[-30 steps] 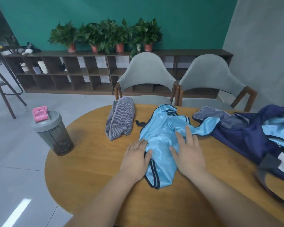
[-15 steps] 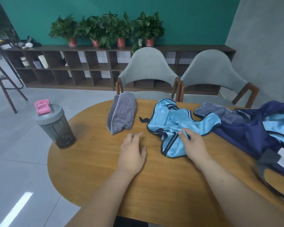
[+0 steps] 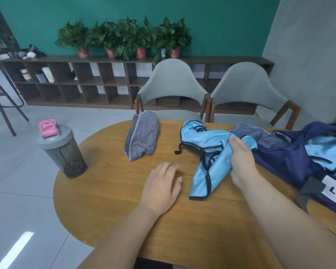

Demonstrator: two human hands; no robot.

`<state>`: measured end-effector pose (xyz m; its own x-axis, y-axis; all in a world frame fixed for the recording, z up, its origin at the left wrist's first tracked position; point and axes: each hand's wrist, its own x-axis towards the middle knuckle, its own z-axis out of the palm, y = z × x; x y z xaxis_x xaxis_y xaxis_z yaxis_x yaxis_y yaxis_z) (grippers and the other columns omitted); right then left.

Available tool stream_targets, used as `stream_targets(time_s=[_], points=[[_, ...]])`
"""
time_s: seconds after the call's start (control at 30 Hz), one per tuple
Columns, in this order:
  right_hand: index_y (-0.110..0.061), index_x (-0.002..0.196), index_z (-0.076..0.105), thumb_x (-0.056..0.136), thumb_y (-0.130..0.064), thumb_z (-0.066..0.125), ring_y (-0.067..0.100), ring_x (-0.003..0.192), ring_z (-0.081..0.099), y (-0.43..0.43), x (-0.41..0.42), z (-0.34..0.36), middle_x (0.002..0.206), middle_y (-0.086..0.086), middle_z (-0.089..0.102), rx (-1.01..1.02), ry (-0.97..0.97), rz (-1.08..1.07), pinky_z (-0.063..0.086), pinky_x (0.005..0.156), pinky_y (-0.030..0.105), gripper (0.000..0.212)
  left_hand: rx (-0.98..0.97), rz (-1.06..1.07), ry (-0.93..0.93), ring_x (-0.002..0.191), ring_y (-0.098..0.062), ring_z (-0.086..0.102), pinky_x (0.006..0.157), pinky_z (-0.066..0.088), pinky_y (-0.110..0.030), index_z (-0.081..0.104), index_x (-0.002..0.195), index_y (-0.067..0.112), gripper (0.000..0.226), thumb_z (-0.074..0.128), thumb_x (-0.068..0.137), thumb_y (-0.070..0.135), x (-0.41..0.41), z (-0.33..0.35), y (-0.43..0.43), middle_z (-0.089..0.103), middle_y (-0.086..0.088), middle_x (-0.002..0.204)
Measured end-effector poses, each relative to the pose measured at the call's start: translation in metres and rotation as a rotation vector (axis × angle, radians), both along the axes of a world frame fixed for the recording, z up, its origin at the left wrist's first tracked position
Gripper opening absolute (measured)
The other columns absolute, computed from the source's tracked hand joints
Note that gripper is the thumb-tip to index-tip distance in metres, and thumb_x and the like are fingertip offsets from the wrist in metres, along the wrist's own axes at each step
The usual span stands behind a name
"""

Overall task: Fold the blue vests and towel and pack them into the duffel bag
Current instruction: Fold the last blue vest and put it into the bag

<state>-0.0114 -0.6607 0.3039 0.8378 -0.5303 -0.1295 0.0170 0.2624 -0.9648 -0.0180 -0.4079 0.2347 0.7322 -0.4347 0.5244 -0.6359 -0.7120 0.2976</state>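
Note:
A light blue vest [image 3: 206, 148] with dark trim lies bunched on the round wooden table [image 3: 109, 200]. My right hand [image 3: 240, 158] grips its middle, and part of it is lifted off the wood. My left hand [image 3: 162, 187] rests flat on the table, fingers straight, left of the vest and apart from it. A folded grey striped towel [image 3: 142, 135] lies at the far side of the table. The navy duffel bag [image 3: 291, 152] stands open at the right, with another light blue vest [image 3: 326, 150] inside it.
A grey shaker bottle [image 3: 63, 150] with a pink cap stands at the table's left edge. Two grey chairs [image 3: 173, 90] face the far side. Behind them runs a low dark shelf [image 3: 85, 84] with potted plants on top.
My right hand has gathered the vest and moved it right toward the bag, lifting part of it. My left hand let go of the vest and now lies flat on the table.

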Motion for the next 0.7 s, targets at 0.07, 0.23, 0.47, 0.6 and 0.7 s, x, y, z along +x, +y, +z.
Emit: stream_targets(time_s=[0.07,0.23,0.47,0.6,0.7], points=[[-0.028,0.136,0.067,0.1,-0.041,0.064,0.016,0.119,0.069,-0.005,0.005,0.001,0.128,-0.007,0.073,0.055,-0.017,0.016,0.052,0.108,0.042,0.039,-0.001,-0.028,-0.008,0.12,-0.016,0.054,0.1,0.047,-0.037,0.059,0.136,0.018,0.035,0.051,0.105,0.032,-0.002,0.001,-0.001,0.057,0.005,0.131],[-0.018,0.138,0.064,0.101,-0.049,0.063,0.025,0.117,0.071,0.001,0.008,0.003,0.128,0.004,0.074,0.211,0.011,0.178,0.052,0.108,0.047,0.048,-0.371,-0.057,0.31,0.104,-0.004,0.064,0.093,0.05,-0.024,0.061,0.135,0.028,0.029,0.05,0.109,0.035,-0.016,0.017,-0.026,0.072,0.013,0.112],[-0.027,0.144,0.058,0.112,-0.043,0.036,0.002,0.134,0.046,0.026,-0.013,-0.017,0.143,-0.014,0.055,-0.866,0.01,0.328,0.03,0.108,0.019,0.043,-1.368,0.116,1.356,0.087,-0.025,0.079,0.075,0.065,-0.041,0.056,0.133,0.019,0.034,0.067,0.102,0.012,-0.031,0.051,-0.074,0.078,-0.01,0.111],[-0.029,0.117,0.064,0.107,-0.053,0.04,0.001,0.108,0.059,0.028,-0.048,-0.033,0.112,-0.013,0.064,-0.859,-0.116,0.076,0.048,0.095,0.032,0.035,-1.72,0.129,1.409,0.093,-0.034,0.077,0.082,0.063,-0.049,0.053,0.135,0.013,0.042,0.057,0.1,-0.009,-0.018,0.058,-0.065,0.076,-0.021,0.114],[-0.035,0.129,0.055,0.09,-0.079,0.049,0.0,0.113,0.059,0.037,-0.069,-0.048,0.12,-0.019,0.062,-0.923,-0.043,0.306,0.047,0.093,0.028,0.06,-1.922,0.121,1.343,0.097,-0.038,0.074,0.09,0.06,-0.052,0.054,0.135,0.012,0.043,0.053,0.1,-0.012,-0.006,0.064,-0.064,0.071,-0.03,0.121]])
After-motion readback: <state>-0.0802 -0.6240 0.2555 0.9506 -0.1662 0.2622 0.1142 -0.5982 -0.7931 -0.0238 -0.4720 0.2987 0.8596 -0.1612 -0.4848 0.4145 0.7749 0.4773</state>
